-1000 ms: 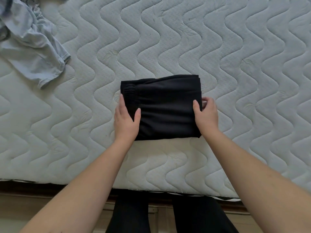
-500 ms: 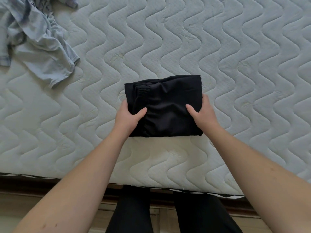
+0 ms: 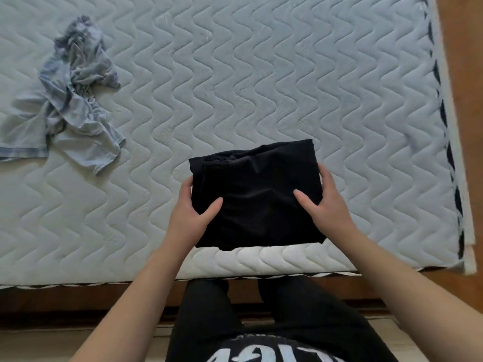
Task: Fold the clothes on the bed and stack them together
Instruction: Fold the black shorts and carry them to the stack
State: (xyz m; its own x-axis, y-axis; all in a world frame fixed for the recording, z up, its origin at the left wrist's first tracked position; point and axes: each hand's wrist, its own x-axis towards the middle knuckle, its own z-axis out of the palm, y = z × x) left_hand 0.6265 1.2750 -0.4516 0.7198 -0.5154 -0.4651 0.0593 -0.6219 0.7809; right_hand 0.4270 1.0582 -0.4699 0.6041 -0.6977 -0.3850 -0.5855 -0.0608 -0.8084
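Left hand and right hand grip opposite sides of folded black garment, thumbs on top, near front edge of bed; crumpled blue garment lies far left

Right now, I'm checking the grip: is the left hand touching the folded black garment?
Touching. The head view shows the left hand holding the black garment's left edge, its thumb lying on top of the fabric.
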